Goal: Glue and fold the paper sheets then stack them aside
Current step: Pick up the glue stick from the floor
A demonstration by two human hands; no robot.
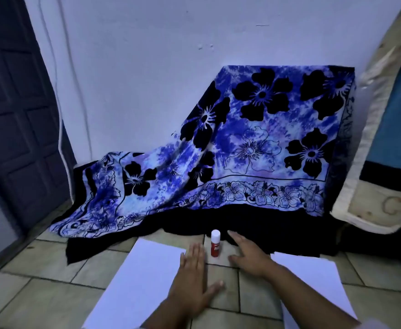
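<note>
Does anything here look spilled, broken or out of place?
Nothing spilled or torn. The glue stick stands upright and capped; the left sheet and right sheet lie flat. Only the flowered cloth looks untidy, sagging in folds to the floor at left.

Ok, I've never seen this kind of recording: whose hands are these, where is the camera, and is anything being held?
No machine: a person wears one wide-angle camera on the head, looking down at their own hands on a tiled floor. The left hand lies flat on a white paper sheet; a second sheet lies to the right. The right hand is spread open beside an upright red glue stick, not gripping it. Nothing is held. A blue flowered cloth is draped behind.
</note>
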